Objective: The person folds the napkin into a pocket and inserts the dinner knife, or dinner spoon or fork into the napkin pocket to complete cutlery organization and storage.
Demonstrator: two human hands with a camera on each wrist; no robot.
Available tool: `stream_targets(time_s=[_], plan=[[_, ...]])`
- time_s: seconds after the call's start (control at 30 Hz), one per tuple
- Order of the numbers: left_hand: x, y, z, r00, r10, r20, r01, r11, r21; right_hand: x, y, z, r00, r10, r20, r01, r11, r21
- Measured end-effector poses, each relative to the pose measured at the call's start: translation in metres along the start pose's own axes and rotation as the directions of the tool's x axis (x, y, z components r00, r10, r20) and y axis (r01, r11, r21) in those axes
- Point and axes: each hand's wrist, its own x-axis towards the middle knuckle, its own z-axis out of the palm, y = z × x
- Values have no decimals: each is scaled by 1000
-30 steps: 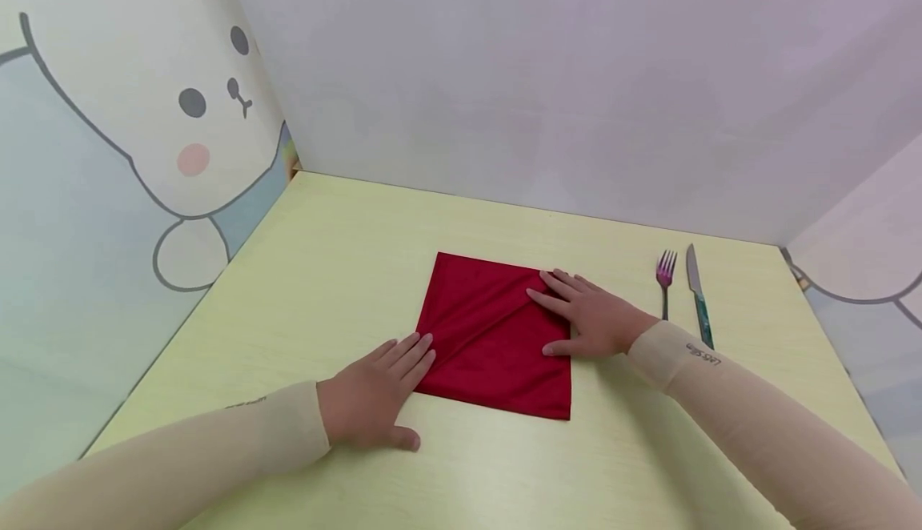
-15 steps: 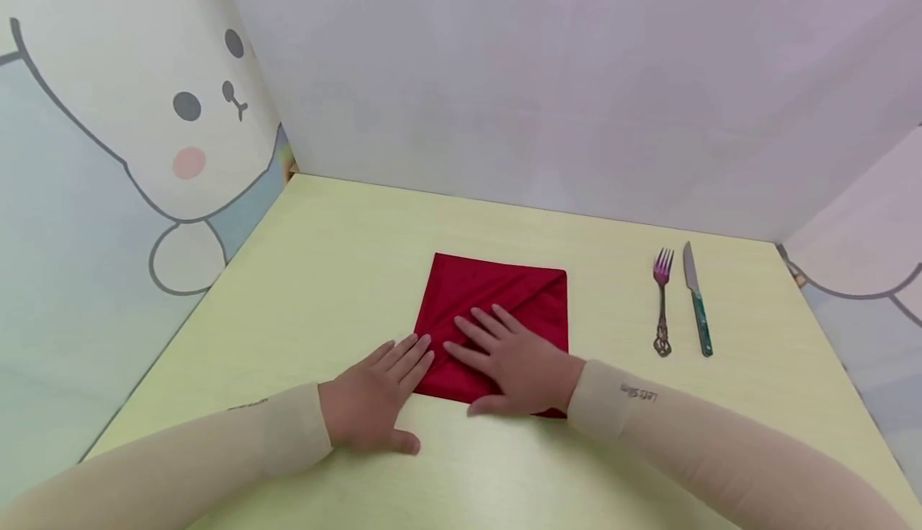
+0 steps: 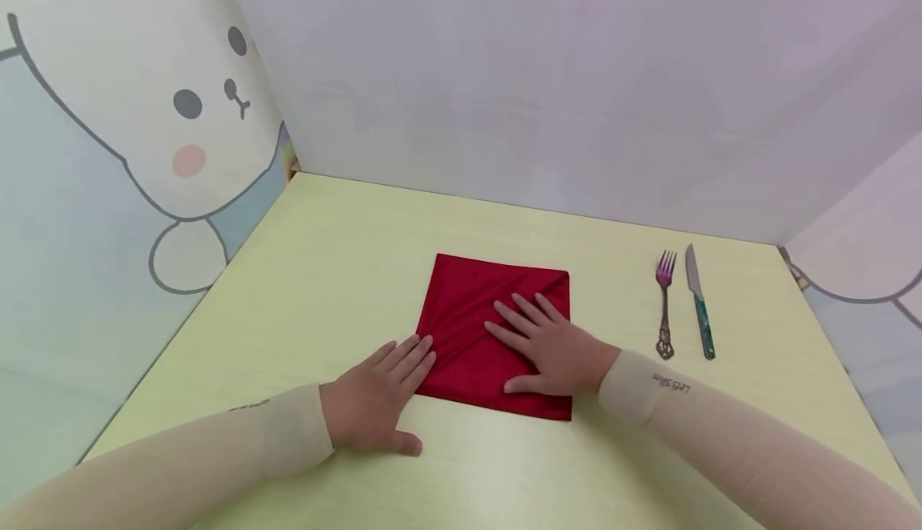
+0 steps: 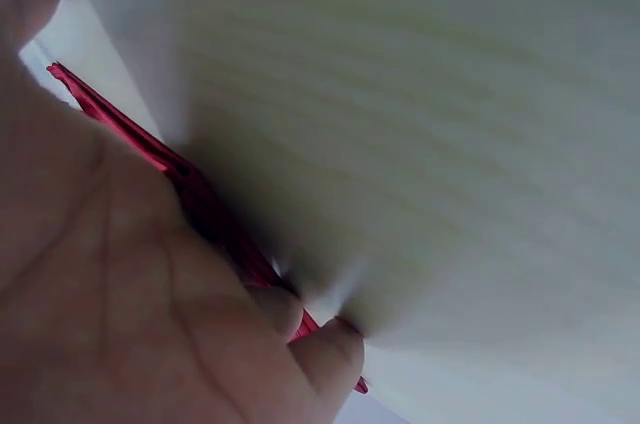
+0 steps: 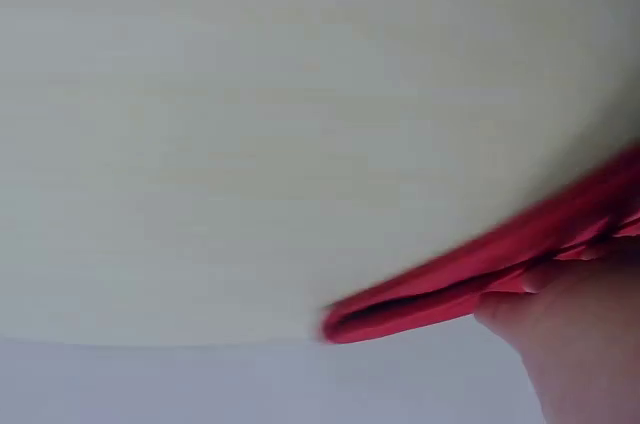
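A red cloth napkin (image 3: 468, 294), folded to a square, lies on the pale yellow table with creases running diagonally across it. My left hand (image 3: 374, 398) has its fingertips on the napkin's left edge, fingers straight, thumb out on the table. On the right part of the napkin rests my right hand (image 3: 555, 354), palm down with fingers spread. In the right wrist view the napkin's folded edge (image 5: 420, 304) shows its layers beside the hand. The left wrist view shows my left palm (image 4: 120, 274) with the red edge behind it.
To the right of the napkin lie a fork (image 3: 664, 306) and a knife with a green handle (image 3: 702, 314), side by side. A pale wall (image 3: 540, 114) stands behind the table (image 3: 346, 250), and a curtain with a cartoon animal (image 3: 187, 130) hangs at the left.
My right hand slid from the napkin's upper right corner toward its lower middle, then back to the right and up a little. The left hand stayed in place.
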Motion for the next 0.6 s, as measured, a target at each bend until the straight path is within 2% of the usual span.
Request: stream_targets(time_s=[0.27,0.43,0.6], plan=[[0,-1,3,1000,15,-22,-15,1000,-1,-22,66,11,984,159,-78,-156,987,33],[0,-1,3,999,19,-33,-19,1000,-3,-27,77,14,980,179,-83,-173,982,75],[0,-2,3,999,18,-34,-18,1000,-10,-26,77,13,980,178,-85,-174,983,54]])
